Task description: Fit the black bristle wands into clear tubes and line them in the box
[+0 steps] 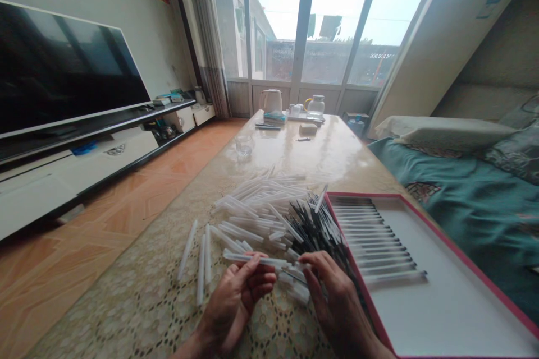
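Observation:
My left hand (248,286) is closed around a slim translucent white tube (236,256), held nearly level above the table. At the tube's right end, my right hand (330,291) pinches a small pale piece, mostly covered by the fingers. Beyond both hands lies a loose pile of similar white tubes (261,190). A bundle of thin black-and-white rods (315,219), resembling pen refills, rests right of the pile. Just below the held tube, a clear plastic bag-like item (298,291) sits on the table. Several separate tubes (201,269) lie left of my left hand.
A red-rimmed white box (446,303) on the right holds a row of dark-ended pens (374,241). Farther along the patterned table (138,303) stand a drinking glass (243,147), a kettle (272,102) and a glass jug (315,106). A bed (458,179) borders the right side.

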`<act>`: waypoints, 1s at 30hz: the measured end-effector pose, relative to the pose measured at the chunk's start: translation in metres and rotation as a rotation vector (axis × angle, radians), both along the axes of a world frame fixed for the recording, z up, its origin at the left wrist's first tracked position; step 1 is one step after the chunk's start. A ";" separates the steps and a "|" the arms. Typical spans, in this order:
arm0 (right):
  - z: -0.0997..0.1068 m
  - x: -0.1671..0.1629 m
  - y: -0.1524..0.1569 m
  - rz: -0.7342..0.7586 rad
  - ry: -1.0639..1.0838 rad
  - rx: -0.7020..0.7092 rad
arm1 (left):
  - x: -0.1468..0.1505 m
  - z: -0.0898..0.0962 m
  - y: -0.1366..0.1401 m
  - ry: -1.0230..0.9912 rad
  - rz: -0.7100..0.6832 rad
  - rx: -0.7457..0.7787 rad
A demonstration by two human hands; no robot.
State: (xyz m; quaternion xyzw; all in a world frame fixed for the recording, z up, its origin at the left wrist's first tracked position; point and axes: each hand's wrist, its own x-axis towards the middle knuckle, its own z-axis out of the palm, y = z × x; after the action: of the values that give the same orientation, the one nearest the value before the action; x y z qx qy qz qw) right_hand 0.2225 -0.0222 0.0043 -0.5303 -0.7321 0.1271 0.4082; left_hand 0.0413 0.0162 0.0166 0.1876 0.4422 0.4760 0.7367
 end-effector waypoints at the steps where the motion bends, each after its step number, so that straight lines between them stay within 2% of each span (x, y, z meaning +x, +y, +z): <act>1: 0.002 0.000 -0.001 0.010 0.036 -0.016 | 0.000 0.000 0.000 0.003 0.002 0.003; 4: 0.006 -0.001 -0.003 -0.038 0.103 -0.057 | 0.000 -0.001 0.000 0.015 -0.003 0.014; 8: 0.004 0.003 0.000 -0.130 0.061 -0.064 | -0.001 0.000 0.000 0.015 0.005 0.060; 12: 0.000 0.014 0.004 -0.134 0.044 -0.023 | -0.003 0.000 0.002 0.029 0.024 0.061; 17: 0.013 0.039 0.004 -0.302 -0.018 0.059 | -0.002 0.000 0.001 0.030 -0.012 0.055; 19: 0.017 0.043 0.003 -0.284 -0.082 0.015 | -0.001 0.001 0.000 0.033 -0.023 0.048; 22: 0.016 0.034 0.002 -0.157 -0.229 -0.098 | 0.000 0.002 0.000 0.052 -0.012 0.045; 25: 0.010 0.018 0.004 -0.176 -0.388 -0.166 | 0.000 0.002 -0.001 0.081 -0.004 0.039; 27: 0.006 0.010 0.005 -0.204 -0.449 -0.181 | 0.000 0.001 0.000 0.087 -0.007 0.039; 30: 0.004 0.005 0.007 -0.170 -0.447 -0.159 | 0.000 0.000 0.000 0.081 -0.014 0.044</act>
State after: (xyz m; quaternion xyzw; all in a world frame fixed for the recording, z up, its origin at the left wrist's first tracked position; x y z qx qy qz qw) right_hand 0.2274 -0.0156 0.0081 -0.6355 -0.7446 0.0290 0.2023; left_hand 0.0411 0.0163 0.0163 0.2257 0.4597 0.4724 0.7174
